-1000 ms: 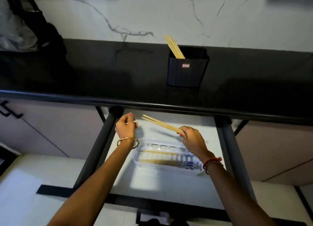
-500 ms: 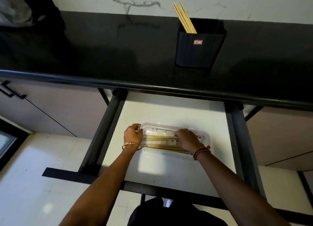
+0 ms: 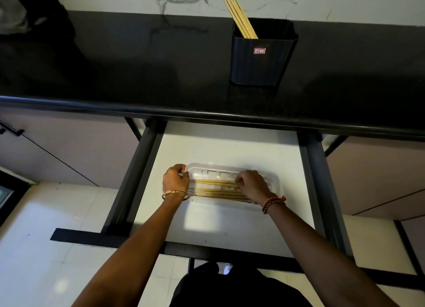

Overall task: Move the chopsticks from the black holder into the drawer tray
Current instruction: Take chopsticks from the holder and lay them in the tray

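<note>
the black countertop (image 3: 138,76) overhangs the open drawer's (image 3: 230,150) bare back part.

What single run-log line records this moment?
hands: left, right in tray | chopsticks laid flat | holder: some left | status: unfinished

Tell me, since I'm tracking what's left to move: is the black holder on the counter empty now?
No, several chopsticks stand in the black holder, leaning toward its left side.
</note>
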